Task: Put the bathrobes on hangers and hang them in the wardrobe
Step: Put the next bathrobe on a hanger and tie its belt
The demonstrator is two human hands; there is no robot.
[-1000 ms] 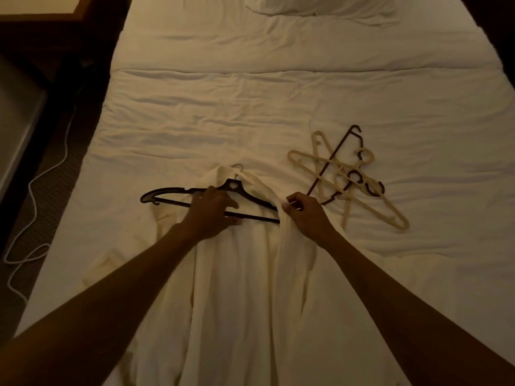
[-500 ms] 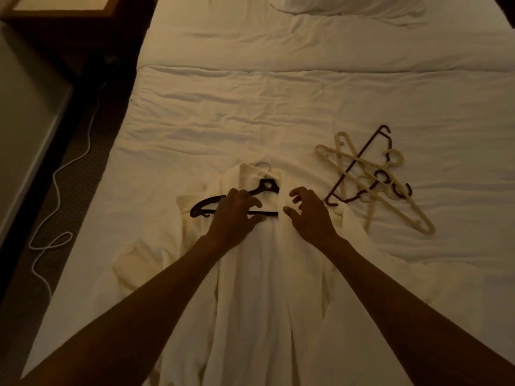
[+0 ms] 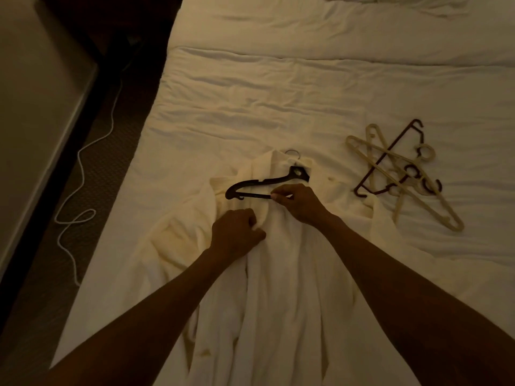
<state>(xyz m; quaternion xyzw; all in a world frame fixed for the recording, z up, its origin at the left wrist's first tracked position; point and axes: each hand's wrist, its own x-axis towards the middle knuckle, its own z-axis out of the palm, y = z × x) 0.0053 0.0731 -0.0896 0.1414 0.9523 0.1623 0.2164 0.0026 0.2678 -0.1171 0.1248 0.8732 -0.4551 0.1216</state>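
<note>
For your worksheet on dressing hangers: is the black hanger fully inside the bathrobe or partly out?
Partly out. One arm of the black hanger lies bare on the bathrobe; the other is hidden under cloth.

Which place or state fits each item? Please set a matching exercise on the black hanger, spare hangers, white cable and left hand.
Things:
1. black hanger
2. spare hangers
3. white cable
4. left hand

Places or states:
A. on the floor beside the bed
B. gripping a fold of the bathrobe
C. pinched at its lower bar by the right hand
D. piled loose on the sheet, to the right of the bathrobe

Pairs: 1-C, 2-D, 3-A, 4-B.
</note>
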